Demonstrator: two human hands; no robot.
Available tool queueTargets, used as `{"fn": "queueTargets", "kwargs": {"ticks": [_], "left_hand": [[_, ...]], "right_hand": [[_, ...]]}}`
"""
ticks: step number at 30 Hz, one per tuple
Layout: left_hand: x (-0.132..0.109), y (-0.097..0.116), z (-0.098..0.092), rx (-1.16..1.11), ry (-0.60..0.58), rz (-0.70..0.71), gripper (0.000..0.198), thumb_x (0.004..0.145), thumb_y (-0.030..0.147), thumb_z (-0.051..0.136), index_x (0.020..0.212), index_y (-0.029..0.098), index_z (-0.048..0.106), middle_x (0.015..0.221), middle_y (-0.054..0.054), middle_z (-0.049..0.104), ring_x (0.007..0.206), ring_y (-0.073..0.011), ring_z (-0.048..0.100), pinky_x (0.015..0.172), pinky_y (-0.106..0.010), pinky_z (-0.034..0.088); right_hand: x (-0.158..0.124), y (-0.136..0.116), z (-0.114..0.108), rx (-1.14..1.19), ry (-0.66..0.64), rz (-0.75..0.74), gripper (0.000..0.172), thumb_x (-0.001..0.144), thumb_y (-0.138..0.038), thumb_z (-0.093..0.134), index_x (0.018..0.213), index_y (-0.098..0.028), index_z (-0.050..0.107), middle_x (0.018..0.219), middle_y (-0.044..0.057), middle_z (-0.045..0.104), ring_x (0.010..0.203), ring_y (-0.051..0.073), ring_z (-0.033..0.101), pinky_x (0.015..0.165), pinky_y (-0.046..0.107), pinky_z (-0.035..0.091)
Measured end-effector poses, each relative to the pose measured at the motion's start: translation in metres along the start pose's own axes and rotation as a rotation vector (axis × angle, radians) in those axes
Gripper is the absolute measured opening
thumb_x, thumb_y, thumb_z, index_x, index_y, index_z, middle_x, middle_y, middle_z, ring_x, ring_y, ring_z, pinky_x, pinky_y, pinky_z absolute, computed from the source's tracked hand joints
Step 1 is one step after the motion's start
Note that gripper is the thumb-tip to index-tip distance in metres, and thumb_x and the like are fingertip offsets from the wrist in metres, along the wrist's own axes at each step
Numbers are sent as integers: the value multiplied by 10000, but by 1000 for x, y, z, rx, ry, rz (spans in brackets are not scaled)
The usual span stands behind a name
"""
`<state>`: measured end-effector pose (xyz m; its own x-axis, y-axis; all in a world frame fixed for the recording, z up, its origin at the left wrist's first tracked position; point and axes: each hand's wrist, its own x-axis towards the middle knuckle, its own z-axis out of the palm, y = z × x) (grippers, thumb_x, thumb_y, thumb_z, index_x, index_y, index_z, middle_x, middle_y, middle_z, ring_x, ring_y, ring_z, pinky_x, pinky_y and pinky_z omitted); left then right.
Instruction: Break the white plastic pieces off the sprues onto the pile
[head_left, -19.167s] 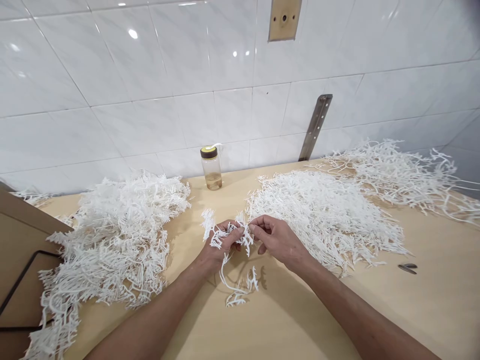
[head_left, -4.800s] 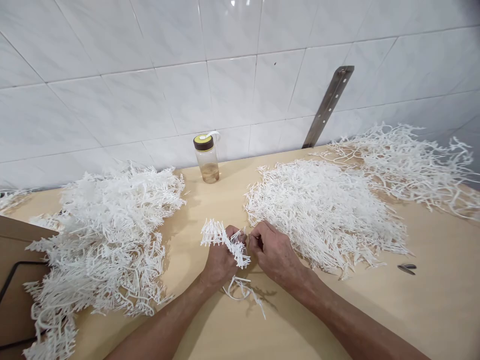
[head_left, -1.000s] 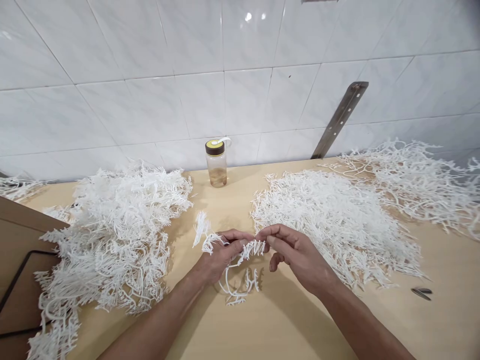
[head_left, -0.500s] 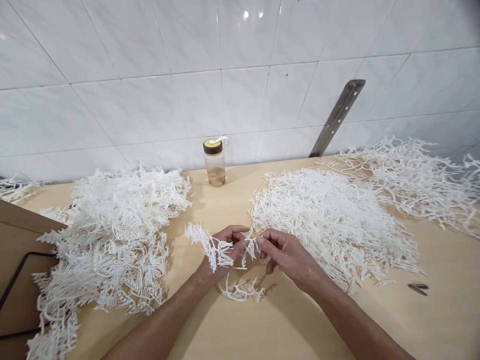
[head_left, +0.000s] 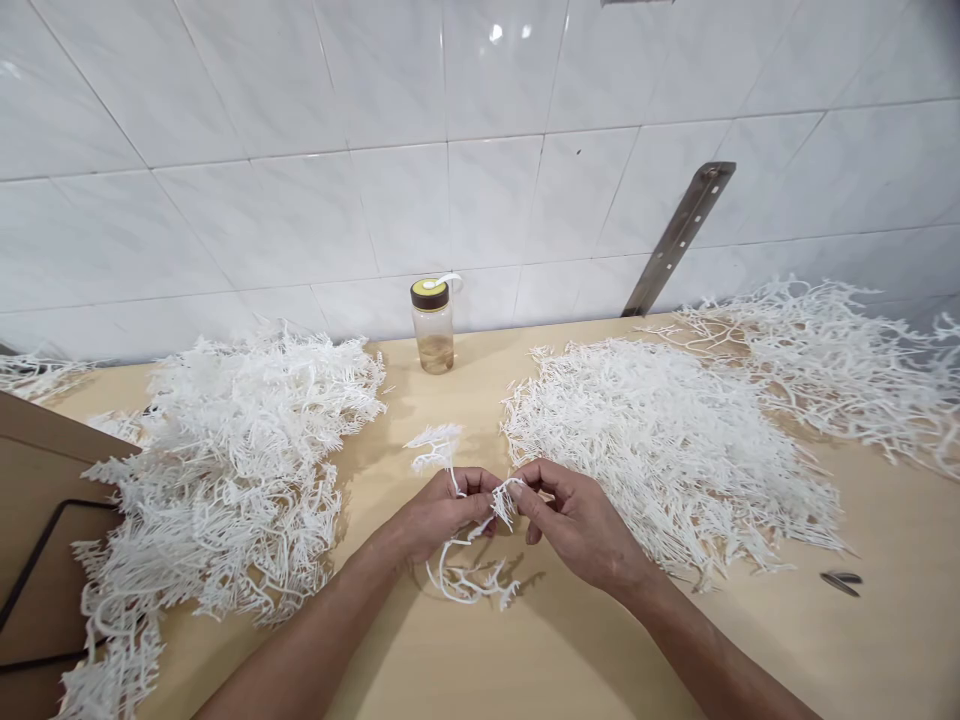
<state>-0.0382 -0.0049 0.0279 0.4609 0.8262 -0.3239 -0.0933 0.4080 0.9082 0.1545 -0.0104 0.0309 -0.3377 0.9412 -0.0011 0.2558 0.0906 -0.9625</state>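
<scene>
Both hands meet above the middle of the table. My left hand is closed around a white plastic branch; its curved stem hangs below the fingers and a feathery end sticks up beyond them. My right hand is pinched on a small white needle-like sprig at the branch's right side. Whether the sprig is joined to the branch is hidden by the fingertips. A pile of white feathery sprigs lies left of my hands, and another pile of small sprigs lies to the right.
A clear bottle with a yellow and dark lid stands at the back by the tiled wall. Bare white stems heap up at the far right. A brown box borders the left. Small dark clippers lie at right.
The branch has turned in my left hand: its feathery end swung from the left side to upright beyond the fingers. My right hand stays close beside it, still pinching.
</scene>
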Motion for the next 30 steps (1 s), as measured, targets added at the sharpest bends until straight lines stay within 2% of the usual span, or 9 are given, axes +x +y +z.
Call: {"fn": "queueTargets", "kwargs": {"ticks": [6, 12, 16, 19, 22, 30], "left_hand": [[0, -1, -2, -34, 22, -54, 328, 698, 431, 809, 738, 124, 701, 620, -24, 602, 551, -100, 503, 524, -211, 354], [0, -4, -3, -221, -121, -12, 295, 674, 350, 834, 791, 98, 734, 751, -100, 680, 692, -165, 614, 698, -272, 470], [2, -7, -2, -299, -189, 23, 312, 728, 347, 788, 874, 76, 739, 772, -124, 689, 694, -188, 631, 686, -291, 479], [3, -10, -2, -373, -179, 24, 260, 757, 325, 763, 826, 77, 725, 742, -104, 670, 658, -174, 618, 664, -293, 480], [4, -10, -2, -424, -174, 4, 190, 723, 234, 780, 832, 91, 720, 747, -85, 672, 655, -158, 620, 680, -285, 482], [1, -6, 0, -470, -157, 58, 249, 661, 209, 762, 880, 106, 705, 773, -86, 667, 683, -188, 632, 672, -303, 483]], "right_hand": [[-1, -2, -5, 3, 0, 0, 256, 933, -434, 560, 873, -199, 641, 799, -2, 640, 558, 111, 608, 534, 243, 495], [-3, -7, -9, 64, -58, 1, 283, 934, -443, 562, 843, -192, 656, 745, 6, 629, 605, 128, 591, 558, 256, 515], [-2, -5, -9, 104, -96, -16, 280, 935, -437, 569, 859, -189, 675, 754, 15, 636, 623, 128, 584, 562, 255, 526], [-2, -2, -9, 111, -109, -23, 277, 934, -438, 575, 863, -190, 675, 732, 6, 619, 597, 119, 574, 559, 257, 531], [-2, 0, -10, 109, -112, -20, 289, 934, -447, 572, 851, -189, 669, 717, 4, 609, 590, 117, 570, 557, 259, 530], [-1, -5, -11, 98, -154, 37, 282, 931, -425, 571, 836, -176, 663, 763, 16, 631, 607, 110, 576, 552, 239, 529]]}}
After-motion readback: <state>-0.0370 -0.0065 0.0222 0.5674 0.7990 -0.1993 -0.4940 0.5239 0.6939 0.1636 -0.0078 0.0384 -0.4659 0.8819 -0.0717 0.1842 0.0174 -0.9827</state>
